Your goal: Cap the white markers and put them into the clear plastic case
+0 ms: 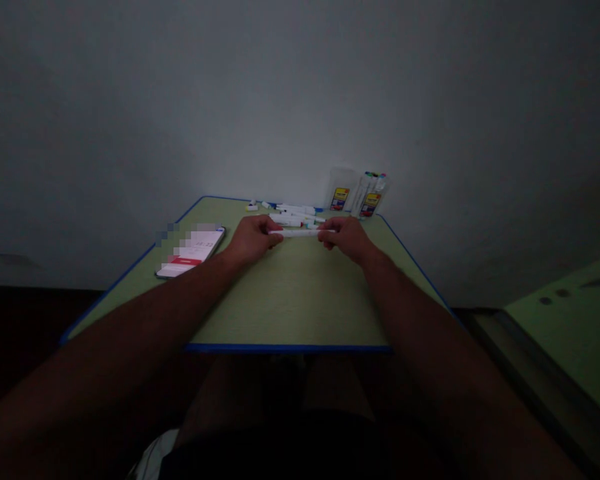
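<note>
A slim white marker pen (pixel 300 233) lies level between my two hands, just over the table. Its left end is pinched in the fingers of my left hand (pixel 257 237). The fingers of my right hand (pixel 344 237) close round its right end. Right behind it, several more white marker pens (pixel 295 212) lie in a loose pile, partly covered by my hands. Small loose caps (pixel 251 207) sit at the pile's left. The picture is dim, so the caps on the held pen's ends cannot be made out.
The pale green table (pixel 290 300) has a blue edge and stands against a grey wall (pixel 280 100). A lit phone (pixel 195 253) lies at the left. At the back right stand a clear plastic case (pixel 341 190) and another case holding marker pens (pixel 373 195).
</note>
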Available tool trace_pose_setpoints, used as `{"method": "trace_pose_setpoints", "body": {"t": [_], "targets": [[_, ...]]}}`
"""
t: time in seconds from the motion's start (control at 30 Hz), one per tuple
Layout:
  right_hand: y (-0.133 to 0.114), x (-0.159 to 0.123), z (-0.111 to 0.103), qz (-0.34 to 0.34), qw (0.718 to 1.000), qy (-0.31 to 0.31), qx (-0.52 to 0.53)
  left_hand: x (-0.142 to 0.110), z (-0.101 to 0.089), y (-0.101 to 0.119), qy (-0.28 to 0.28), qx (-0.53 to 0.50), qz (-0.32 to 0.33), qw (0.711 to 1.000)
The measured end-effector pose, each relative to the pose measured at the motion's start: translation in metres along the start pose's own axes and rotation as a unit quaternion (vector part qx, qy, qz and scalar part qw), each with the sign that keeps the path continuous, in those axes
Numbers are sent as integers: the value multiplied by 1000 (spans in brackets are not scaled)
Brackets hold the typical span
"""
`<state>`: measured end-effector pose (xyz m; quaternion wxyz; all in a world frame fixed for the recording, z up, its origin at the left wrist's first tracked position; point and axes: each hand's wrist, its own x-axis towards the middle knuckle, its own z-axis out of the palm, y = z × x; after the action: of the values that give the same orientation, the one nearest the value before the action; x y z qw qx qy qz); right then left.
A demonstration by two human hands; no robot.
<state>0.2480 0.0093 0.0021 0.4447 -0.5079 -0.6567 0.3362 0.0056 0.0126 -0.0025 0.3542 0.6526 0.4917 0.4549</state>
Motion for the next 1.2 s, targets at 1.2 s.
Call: {"method": "trace_pose_setpoints", "body": {"t": [1.2], "targets": [[17,4,-4,-4,999,12,49,-1,7,-1,11,-2,77,997]]}}
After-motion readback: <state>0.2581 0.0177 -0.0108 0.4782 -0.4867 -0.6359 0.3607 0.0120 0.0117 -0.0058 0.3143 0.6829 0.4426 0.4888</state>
